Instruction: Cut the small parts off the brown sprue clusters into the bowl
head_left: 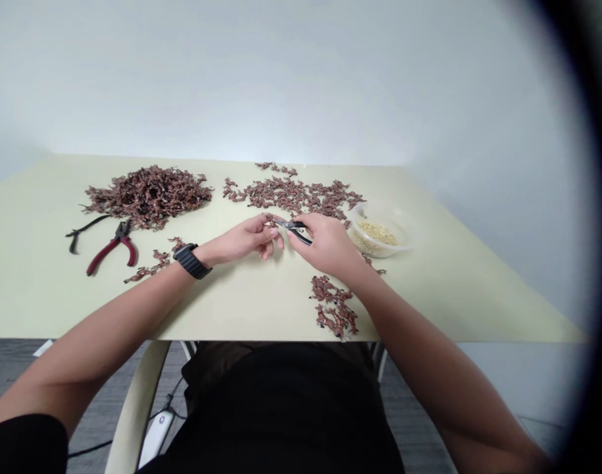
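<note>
My left hand (254,238) pinches a small reddish-brown piece (270,219) between its thumb and fingers. My right hand (325,243) grips small black-handled snips (294,230), and their tip is right beside that piece. A loose spread of similar pieces (293,196) lies just beyond both hands. A smaller cluster (334,306) sits nearer the table's front edge, below my right hand. A clear plastic bowl (379,230) of pale granules stands just right of my right hand.
A large heap of brown pieces (150,196) lies at the back left of the pale table (58,296). Red-handled pliers (114,247) and a black cord-like item (83,228) lie in front of it. A few pieces (150,266) are scattered near my black wristwatch (191,261).
</note>
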{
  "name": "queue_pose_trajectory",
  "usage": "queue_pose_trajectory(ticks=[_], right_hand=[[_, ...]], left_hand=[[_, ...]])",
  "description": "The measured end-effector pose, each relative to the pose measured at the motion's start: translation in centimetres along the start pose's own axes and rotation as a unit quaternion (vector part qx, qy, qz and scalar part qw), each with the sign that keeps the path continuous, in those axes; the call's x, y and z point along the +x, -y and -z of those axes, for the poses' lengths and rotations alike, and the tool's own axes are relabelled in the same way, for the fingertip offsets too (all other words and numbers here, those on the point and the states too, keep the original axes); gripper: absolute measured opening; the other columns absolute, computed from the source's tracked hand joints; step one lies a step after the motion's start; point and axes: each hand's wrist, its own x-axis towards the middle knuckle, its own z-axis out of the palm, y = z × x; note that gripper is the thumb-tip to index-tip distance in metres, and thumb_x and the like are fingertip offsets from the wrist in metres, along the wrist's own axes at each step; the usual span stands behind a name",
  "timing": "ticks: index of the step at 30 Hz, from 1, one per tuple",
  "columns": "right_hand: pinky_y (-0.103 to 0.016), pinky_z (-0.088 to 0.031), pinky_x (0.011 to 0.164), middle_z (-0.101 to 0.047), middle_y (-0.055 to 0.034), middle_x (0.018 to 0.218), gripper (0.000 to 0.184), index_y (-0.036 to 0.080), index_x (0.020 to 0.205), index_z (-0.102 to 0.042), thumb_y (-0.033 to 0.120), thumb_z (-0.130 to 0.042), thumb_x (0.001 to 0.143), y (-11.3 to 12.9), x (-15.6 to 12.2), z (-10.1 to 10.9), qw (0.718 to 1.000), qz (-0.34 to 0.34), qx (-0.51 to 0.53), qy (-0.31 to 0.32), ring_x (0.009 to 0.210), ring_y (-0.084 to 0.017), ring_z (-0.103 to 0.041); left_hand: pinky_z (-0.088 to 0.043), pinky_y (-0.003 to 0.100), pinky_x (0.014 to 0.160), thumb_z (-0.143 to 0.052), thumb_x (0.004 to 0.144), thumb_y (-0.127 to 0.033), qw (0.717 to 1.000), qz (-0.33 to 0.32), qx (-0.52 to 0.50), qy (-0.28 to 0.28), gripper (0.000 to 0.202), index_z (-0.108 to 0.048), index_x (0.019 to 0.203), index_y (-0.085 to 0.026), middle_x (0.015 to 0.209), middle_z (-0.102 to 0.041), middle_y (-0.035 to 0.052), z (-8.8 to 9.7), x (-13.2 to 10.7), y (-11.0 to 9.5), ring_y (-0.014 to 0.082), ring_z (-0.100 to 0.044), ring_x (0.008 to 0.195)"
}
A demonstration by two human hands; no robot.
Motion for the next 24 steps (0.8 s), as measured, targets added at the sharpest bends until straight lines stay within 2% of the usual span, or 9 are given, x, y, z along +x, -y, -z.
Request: queue_pose_trajectory(ticks=[3,7,9,11,14,16,18,21,24], right_hand=[[-0.034,-0.04,0.065,-0.07,-0.0048,0.079,0.027,0.021,0.101,-0.075,0.043,-0.062,0.097,0.0,0.1,-0.2,0.998,-0.051,0.043,0.008,0.07,-0.02,-0.059],[-0.033,-0.042,0.065,-0.069,-0.0033,0.08,0.031,0.022,0.097,-0.076,0.049,-0.06,0.098,-0.2,0.3,-0.5,0.986,-0.107,0.125,0.039,0.071,-0.02,-0.059],[-0.033,-0.043,0.066,-0.071,-0.0035,0.084,0.033,0.022,0.097,-0.075,0.05,-0.058,0.1,-0.1,0.3,-0.4,0.977,-0.112,0.17,0.061,0.074,-0.02,-0.059],[-0.033,-0.043,0.067,-0.07,-0.0033,0.086,0.035,0.022,0.096,-0.075,0.051,-0.056,0.101,-0.1,0.4,-0.3,0.97,-0.114,0.201,0.073,0.076,-0.02,-0.059],[-0.034,-0.044,0.069,-0.071,-0.0038,0.086,0.034,0.022,0.095,-0.075,0.05,-0.057,0.1,-0.1,0.4,0.1,0.973,-0.111,0.192,0.063,0.077,-0.02,-0.06],[-0.035,-0.045,0.072,-0.072,-0.0047,0.087,0.032,0.021,0.097,-0.075,0.05,-0.06,0.098,-0.4,0.4,0.3,0.982,-0.109,0.154,0.03,0.077,-0.021,-0.061],[-0.036,-0.046,0.074,-0.072,-0.0064,0.09,0.033,0.021,0.103,-0.075,0.05,-0.061,0.097,-0.8,0.4,0.5,0.989,-0.1,0.111,-0.01,0.079,-0.022,-0.062],[-0.038,-0.047,0.078,-0.073,-0.0091,0.098,0.035,0.02,0.112,-0.073,0.049,-0.063,0.096,-1.5,0.4,0.9,0.997,-0.049,0.056,-0.034,0.084,-0.024,-0.063],[-0.037,-0.047,0.079,-0.071,-0.009,0.099,0.03,0.019,0.113,-0.072,0.043,-0.064,0.096,-1.7,0.4,1.1,0.999,0.017,0.03,-0.017,0.085,-0.024,-0.062]], left_hand=[[-0.046,0.023,0.061,-0.05,0.108,-0.031,0.983,-0.06,0.159,-0.073,0.028,-0.049,0.133,-0.019,0.092,-0.068,0.0041,-0.5,0.2,0.5,0.0107,-0.06,0.061],[-0.046,0.024,0.073,-0.055,0.103,-0.02,0.895,-0.095,0.402,-0.17,0.037,-0.052,0.14,-0.018,0.096,-0.071,0.0079,0.0,0.0,0.8,0.0174,-0.066,0.082],[-0.046,0.026,0.078,-0.056,0.099,-0.015,0.872,-0.091,0.445,-0.18,0.047,-0.051,0.146,-0.017,0.11,-0.072,0.0138,0.6,-0.3,0.8,0.0229,-0.069,0.098],[-0.047,0.027,0.079,-0.056,0.097,-0.013,0.873,-0.101,0.442,-0.18,0.053,-0.05,0.149,-0.018,0.118,-0.071,0.016,0.9,-0.3,0.8,0.025,-0.068,0.105],[-0.046,0.026,0.072,-0.056,0.1,-0.019,0.911,-0.117,0.349,-0.186,0.048,-0.051,0.148,-0.019,0.101,-0.071,0.01,0.9,-0.1,0.8,0.019,-0.067,0.084],[-0.042,0.024,0.06,-0.056,0.104,-0.028,0.961,-0.094,0.202,-0.163,0.044,-0.051,0.146,-0.018,0.084,-0.066,0.0039,0.7,0.2,0.8,0.0134,-0.059,0.063],[-0.036,0.022,0.051,-0.059,0.104,-0.033,0.991,-0.052,0.032,-0.121,0.042,-0.053,0.142,-0.016,0.076,-0.06,0.0001,0.7,0.4,0.7,0.0101,-0.05,0.052],[-0.028,0.021,0.046,-0.065,0.099,-0.029,0.989,-0.001,-0.123,-0.077,0.033,-0.063,0.127,-0.011,0.068,-0.048,-0.0036,1.1,0.3,0.2,0.0069,-0.038,0.047],[-0.022,0.02,0.043,-0.064,0.096,-0.024,0.984,0.035,-0.167,-0.043,0.026,-0.068,0.118,-0.009,0.062,-0.034,-0.0072,1.7,0.0,-0.3,0.0055,-0.023,0.044]])
